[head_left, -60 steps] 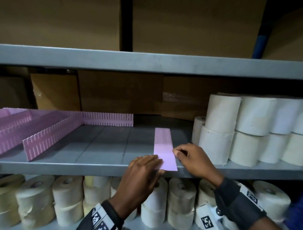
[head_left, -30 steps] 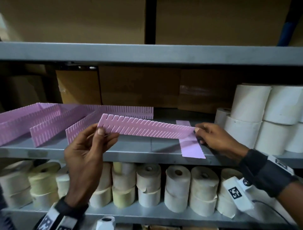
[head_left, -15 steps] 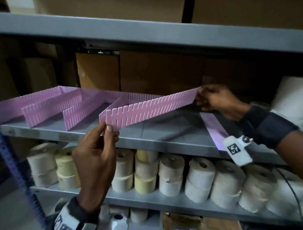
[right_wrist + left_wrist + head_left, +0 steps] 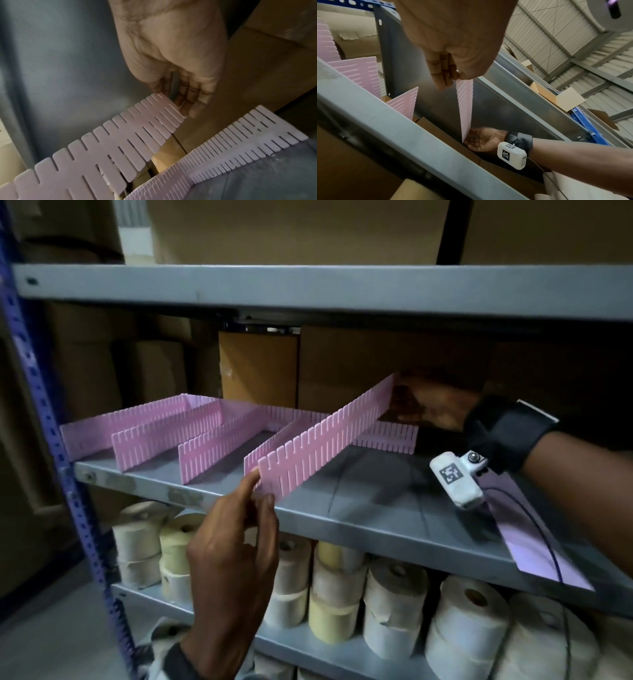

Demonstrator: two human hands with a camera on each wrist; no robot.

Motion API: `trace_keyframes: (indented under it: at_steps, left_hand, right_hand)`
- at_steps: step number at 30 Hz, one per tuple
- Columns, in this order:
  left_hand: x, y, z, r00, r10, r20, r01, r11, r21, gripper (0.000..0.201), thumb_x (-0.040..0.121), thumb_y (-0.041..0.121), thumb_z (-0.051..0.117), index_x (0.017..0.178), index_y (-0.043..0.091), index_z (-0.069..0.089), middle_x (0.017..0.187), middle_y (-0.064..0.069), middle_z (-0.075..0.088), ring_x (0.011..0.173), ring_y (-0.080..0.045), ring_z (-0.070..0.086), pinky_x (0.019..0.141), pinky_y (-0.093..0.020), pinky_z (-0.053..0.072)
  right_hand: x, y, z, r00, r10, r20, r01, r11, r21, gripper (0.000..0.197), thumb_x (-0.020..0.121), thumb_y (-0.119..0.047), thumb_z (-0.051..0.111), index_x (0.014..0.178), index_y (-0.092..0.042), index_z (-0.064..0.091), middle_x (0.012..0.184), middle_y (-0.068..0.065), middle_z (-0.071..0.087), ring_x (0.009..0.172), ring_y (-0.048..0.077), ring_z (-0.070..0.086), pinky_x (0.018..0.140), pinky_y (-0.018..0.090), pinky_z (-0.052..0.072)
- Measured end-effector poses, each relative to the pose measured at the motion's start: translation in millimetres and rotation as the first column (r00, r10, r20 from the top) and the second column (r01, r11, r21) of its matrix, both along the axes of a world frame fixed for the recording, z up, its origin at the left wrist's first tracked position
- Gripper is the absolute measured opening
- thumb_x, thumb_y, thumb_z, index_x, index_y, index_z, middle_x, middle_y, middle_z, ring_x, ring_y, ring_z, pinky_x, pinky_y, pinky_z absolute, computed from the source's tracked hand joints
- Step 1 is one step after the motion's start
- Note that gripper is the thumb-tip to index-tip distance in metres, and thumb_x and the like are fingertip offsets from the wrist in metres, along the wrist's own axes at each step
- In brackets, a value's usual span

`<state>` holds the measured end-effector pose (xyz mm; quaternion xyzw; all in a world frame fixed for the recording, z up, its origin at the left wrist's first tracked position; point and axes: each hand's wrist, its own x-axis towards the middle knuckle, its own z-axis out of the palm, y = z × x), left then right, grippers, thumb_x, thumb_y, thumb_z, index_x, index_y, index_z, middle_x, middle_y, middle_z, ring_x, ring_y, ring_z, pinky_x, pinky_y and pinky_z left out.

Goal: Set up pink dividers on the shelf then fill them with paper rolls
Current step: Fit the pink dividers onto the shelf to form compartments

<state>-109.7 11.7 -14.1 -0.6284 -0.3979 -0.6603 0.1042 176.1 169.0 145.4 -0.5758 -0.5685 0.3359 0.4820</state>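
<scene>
Pink divider spans the shelf front edge to back: left hand pinches the near end, right hand fingers grip the far end.

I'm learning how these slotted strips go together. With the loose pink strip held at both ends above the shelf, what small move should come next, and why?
Probably lower the far end. The left hand pinches the near end of the strip, the right hand holds the far end raised above the back strip. Its slots seem to face down, so easing it onto the back strip's slots should seat it.
</scene>
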Motion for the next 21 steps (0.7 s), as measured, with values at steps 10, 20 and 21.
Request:
trace_keyframes:
  at_steps: [10,20,21]
  left_hand:
    - [48.0,14.5,6.4,0.997,0.082,0.0,-0.082,0.996,0.043,0.022,0.096,0.013,0.065,0.114,0.004,0.074,0.09,-0.004,0.072,0.07,-0.015,0.067,0.057,-0.039,0.058]
    - [70.4,32.7,5.7,0.99,0.137,0.038,-0.137,0.99,0.01,0.025,0.098,0.021,0.061,0.115,0.008,0.075,0.089,-0.003,0.073,0.068,-0.018,0.069,0.053,-0.04,0.057]
    - [71.2,34.9,6.2,0.99,0.139,0.032,-0.139,0.99,0.0,0.026,0.098,0.021,0.061,0.115,0.008,0.075,0.089,-0.003,0.073,0.069,-0.018,0.069,0.054,-0.04,0.057]
  right_hand:
    - [21.4,54.1,1.5,0.986,0.129,0.107,-0.124,0.991,-0.057,0.026,0.1,-0.039,0.052,0.092,-0.02,0.068,0.09,0.003,0.073,0.086,0.022,0.069,0.077,0.038,0.052]
    - [22.7,111.2,-2.9,0.966,0.206,0.158,-0.194,0.977,-0.091,0.029,0.096,-0.042,0.057,0.083,-0.019,0.07,0.073,-0.002,0.075,0.084,0.021,0.067,0.071,0.036,0.05]
    - [22.4,114.6,-3.8,0.967,0.199,0.159,-0.186,0.978,-0.09,0.028,0.095,-0.041,0.059,0.081,-0.019,0.069,0.068,-0.003,0.074,0.08,0.02,0.066,0.067,0.034,0.049]
